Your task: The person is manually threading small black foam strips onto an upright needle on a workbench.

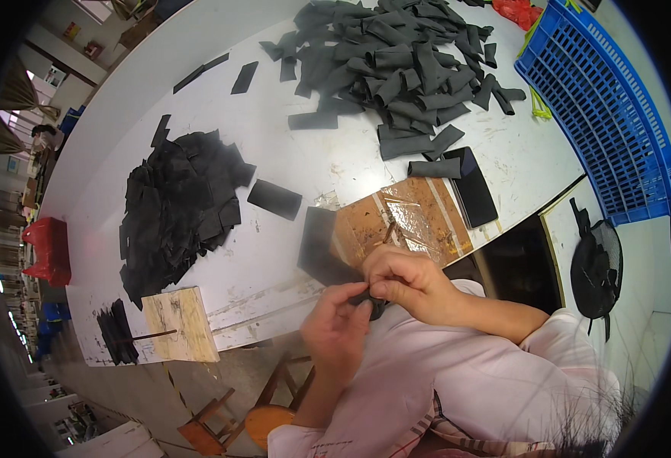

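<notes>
My left hand point(335, 324) and my right hand point(412, 284) meet close to my body, in front of the table edge. Their fingers pinch a small dark grey fabric piece point(367, 303) between them, mostly covered by the fingertips. Just beyond lies a flat black fabric strip point(322, 243), across the left edge of a brown board point(362, 225) wrapped in clear tape. A thin brown stick point(390, 231) shows above my right knuckles; I cannot tell whether it is held or lies on the board.
A heap of flat black pieces point(183, 206) lies left, a larger pile of folded grey pieces point(396, 69) at the back. A black phone point(474, 191) rests right of the board. Also around: a blue basket point(603, 107), wooden block point(179, 324), red bag point(48, 250), wooden stool point(270, 424).
</notes>
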The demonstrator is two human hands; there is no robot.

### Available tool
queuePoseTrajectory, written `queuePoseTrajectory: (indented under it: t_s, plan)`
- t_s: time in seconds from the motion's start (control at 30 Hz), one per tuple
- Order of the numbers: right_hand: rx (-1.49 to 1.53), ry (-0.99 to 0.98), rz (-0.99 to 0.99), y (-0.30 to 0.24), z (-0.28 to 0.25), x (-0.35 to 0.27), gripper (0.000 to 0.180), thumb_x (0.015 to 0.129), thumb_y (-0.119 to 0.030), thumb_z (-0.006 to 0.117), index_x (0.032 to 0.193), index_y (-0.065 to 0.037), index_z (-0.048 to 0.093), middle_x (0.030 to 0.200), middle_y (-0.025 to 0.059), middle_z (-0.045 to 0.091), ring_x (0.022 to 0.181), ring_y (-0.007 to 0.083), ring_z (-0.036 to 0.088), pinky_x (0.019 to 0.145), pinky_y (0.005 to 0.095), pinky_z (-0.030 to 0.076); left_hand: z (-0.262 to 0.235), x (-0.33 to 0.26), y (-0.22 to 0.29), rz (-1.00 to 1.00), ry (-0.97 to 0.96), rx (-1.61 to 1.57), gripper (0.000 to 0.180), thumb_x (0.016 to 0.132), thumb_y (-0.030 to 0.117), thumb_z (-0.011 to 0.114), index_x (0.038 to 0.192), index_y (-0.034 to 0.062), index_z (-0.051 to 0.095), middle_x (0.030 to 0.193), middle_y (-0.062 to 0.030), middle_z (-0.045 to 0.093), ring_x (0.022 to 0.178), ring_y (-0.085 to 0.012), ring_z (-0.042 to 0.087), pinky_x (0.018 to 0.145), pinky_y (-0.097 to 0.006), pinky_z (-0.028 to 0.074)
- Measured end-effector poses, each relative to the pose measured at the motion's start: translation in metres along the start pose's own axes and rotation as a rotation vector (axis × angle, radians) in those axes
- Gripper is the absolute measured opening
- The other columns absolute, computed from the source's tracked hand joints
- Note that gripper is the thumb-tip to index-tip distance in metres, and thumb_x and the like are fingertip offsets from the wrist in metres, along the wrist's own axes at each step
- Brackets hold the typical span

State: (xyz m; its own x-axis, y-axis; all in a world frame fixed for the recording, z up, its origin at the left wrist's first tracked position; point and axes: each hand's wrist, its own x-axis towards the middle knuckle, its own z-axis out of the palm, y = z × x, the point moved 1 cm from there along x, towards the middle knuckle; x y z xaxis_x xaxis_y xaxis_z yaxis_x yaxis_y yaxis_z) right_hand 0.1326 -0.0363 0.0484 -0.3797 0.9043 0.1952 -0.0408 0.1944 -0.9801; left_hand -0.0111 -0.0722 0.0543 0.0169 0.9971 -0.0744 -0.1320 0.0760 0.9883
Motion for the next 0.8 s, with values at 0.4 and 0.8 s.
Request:
queuePoseTrajectory:
  t_s: [0.4, 0.8]
  plan:
    - [0.004, 0.053, 0.141, -0.051, -0.043, 0.039, 0.013, 0.081, -0.011, 0.051, 0.073, -0.001, 0.049, 0.069, 0.0033, 0.048, 0.060, 0.0148, 0.046, 0.055, 0.0247, 0.038, 0.031, 0.059, 0.044, -0.380, -0.538, -1.307, 0.017, 0.085, 0.006, 0.037, 0.096, -0.0038, 0.043, 0.080, -0.0135, 0.054, 0.034, -0.0018, 0.034, 0.027, -0.015, 0.022]
    - [0.482, -0.104, 0.514, 0.012, -0.056, 0.056, 0.027, 0.083, -0.026, 0.054, 0.070, -0.003, 0.054, 0.054, -0.0027, 0.039, 0.048, 0.0045, 0.032, 0.042, 0.0186, 0.025, 0.024, 0.081, -0.004, -0.694, -0.183, -1.666, 0.029, 0.080, 0.002, 0.033, 0.104, -0.0069, 0.046, 0.069, -0.0099, 0.053, 0.029, -0.0032, 0.028, 0.028, -0.016, 0.024]
